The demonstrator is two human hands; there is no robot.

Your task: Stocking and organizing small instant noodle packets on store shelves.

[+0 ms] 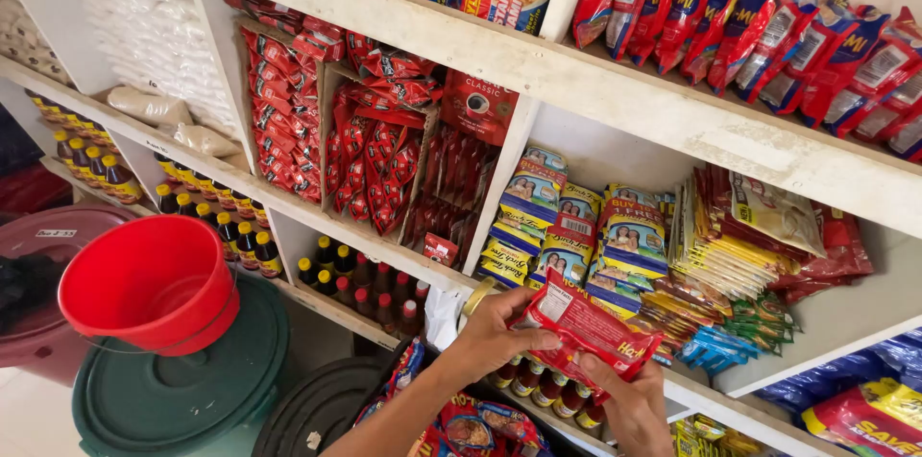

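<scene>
Shelves [595,83] of pale wood fill most of the frame, slanting from upper left to lower right. At the far left, white sacks [144,25] are stacked in a compartment, and under them small dark bottles [226,227] with yellow and red caps stand in rows. In the lower left a red bucket [149,279] sits on a green round lid [182,380], and a dark red bin [48,255] is just behind it.

In the middle of the frame, red sachets [375,164] hang and lie in open cardboard boxes. Just right of them, packets [538,217] with yellow and blue print stand tightly together, and further right flat yellow and red sachets [740,246] lie in a heap. On the top shelf at upper right, red and blue snack bags [768,35] lean in a row.

At the bottom centre, the left hand [490,337] comes up from the lower edge, and its grip is closed on the left end of a red packet [586,327]. The right hand [634,404] is just below, with its fingers closed on the lower right edge of the same packet. The packet is in the air, in front of the lower shelf, tilted down to the right. Below the hands, more small bottles [547,390] with red caps are visible.
</scene>
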